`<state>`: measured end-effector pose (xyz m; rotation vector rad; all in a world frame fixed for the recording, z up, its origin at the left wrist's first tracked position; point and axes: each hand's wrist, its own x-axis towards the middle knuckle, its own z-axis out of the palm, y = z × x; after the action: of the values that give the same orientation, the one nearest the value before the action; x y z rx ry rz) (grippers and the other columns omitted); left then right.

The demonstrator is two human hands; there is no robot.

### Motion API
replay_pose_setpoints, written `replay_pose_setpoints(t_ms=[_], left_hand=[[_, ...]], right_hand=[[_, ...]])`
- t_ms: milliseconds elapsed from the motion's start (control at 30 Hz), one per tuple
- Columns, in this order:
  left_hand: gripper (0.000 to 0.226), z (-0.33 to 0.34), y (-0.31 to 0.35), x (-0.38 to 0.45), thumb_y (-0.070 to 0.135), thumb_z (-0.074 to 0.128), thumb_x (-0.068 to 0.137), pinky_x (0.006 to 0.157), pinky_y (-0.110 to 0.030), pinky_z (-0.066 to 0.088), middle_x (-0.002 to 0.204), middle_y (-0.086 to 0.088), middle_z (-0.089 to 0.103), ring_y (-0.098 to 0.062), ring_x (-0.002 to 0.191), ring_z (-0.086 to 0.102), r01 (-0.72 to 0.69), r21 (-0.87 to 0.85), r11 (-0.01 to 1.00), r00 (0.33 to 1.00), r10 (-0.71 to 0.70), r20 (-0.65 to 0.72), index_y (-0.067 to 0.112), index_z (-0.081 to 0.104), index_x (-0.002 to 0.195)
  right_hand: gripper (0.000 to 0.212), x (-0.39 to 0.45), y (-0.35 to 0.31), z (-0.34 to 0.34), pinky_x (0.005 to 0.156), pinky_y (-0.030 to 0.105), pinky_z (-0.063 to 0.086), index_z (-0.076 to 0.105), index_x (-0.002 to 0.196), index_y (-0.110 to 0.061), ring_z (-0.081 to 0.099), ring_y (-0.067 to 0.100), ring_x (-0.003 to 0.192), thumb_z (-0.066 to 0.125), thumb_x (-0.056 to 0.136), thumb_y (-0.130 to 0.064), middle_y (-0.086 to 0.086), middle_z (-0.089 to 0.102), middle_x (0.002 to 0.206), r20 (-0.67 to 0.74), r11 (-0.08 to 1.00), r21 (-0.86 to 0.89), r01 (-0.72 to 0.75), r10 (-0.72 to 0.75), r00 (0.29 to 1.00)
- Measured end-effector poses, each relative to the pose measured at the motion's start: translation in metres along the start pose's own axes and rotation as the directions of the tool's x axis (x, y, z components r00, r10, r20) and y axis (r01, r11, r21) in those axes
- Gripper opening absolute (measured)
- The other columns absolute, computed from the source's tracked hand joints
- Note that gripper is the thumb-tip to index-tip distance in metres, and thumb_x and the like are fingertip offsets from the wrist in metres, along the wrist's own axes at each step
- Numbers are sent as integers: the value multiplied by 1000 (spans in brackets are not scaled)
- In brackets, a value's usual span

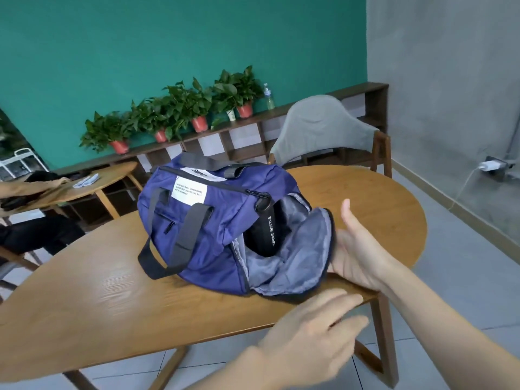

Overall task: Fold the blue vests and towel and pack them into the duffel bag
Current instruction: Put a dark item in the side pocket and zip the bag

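Note:
A blue duffel bag (pixel 202 220) with dark grey handles lies on the wooden table (pixel 112 299). Its end pocket faces me with the grey-lined flap (pixel 304 249) folded down and open. A black bottle (pixel 267 226) marked SPORT BOTTLE stands inside that pocket. My right hand (pixel 357 249) is at the flap's right edge, fingers behind the flap, thumb straight up and off the fabric. My left hand (pixel 315 333) hovers with straight fingers over the table's near edge, just below the flap, and holds nothing. No blue vests or towel are in view.
A grey-covered chair (pixel 323 130) stands behind the table. A shelf with several potted plants (pixel 180 114) and a clear bottle (pixel 269 96) runs along the teal wall. At left is a second table (pixel 92 184) with a person's sleeve. A charger (pixel 489 166) is plugged in at right.

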<state>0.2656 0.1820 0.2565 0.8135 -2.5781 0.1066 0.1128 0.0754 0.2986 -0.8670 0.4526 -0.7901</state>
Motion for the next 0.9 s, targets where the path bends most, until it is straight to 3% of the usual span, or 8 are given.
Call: replay_pose_setpoints(t_ms=[133,233,367,433,533,700,767,900], left_hand=[[33,-16,-40,18,21,61,96,115,-37,37,139,-12,55,-27,132,48,178,98,979,979,-165,-121,9,65,126],[40,-44,-84,38,25,67,91,124,-37,25,142,-10,56,-27,137,45,199,355,913,980,-187,-66,13,65,129],[50,-82,-128,58,35,79,80,122,-47,18,133,-15,64,-34,131,55,-89,738,669,952,-160,259,12,71,123],[51,-96,-141,57,44,74,85,120,-49,16,135,-15,63,-33,133,53,-214,778,591,924,-135,357,13,70,125],[59,-114,-151,57,55,58,94,121,-50,17,143,-16,57,-33,138,47,-300,785,542,908,-92,410,11,64,133],[70,-136,-162,59,63,34,100,123,-48,16,149,-16,50,-33,143,41,-264,765,587,897,-143,419,13,53,145],[70,-140,-162,59,64,36,99,123,-48,21,153,-18,45,-34,146,36,-206,738,643,909,-153,387,15,52,147],[67,-141,-159,63,65,41,97,110,-48,42,166,-17,19,-35,151,21,-75,677,732,915,-220,339,23,48,149]], right_hand=[[111,19,-21,-10,119,53,29,45,150,-16,47,28,140,14,77,-94,7,53,149,46,999,42,17,-19,999],[104,31,-26,-19,114,47,38,54,142,-14,55,22,132,16,82,-90,3,61,141,-48,998,-45,46,-48,998],[32,54,-14,-30,89,35,57,63,125,-13,67,17,103,54,103,-34,8,66,128,-459,892,-442,93,-314,831],[38,65,-4,-36,73,33,58,52,137,-11,66,17,85,57,99,-7,8,57,133,-509,867,-498,17,-308,804],[53,75,9,-35,58,28,53,38,143,-20,66,18,74,52,98,3,7,56,125,-406,912,-410,-35,-147,902],[12,91,15,-27,50,23,45,52,103,-13,58,11,56,48,102,-1,6,59,84,-395,914,-401,-61,-112,912],[16,95,15,-32,49,22,44,56,86,-7,52,11,54,54,102,-5,8,57,73,-424,923,-377,-76,-100,900],[15,96,10,-42,46,18,46,68,94,4,52,11,54,64,98,-9,12,66,75,-511,953,-296,-61,-104,853]])
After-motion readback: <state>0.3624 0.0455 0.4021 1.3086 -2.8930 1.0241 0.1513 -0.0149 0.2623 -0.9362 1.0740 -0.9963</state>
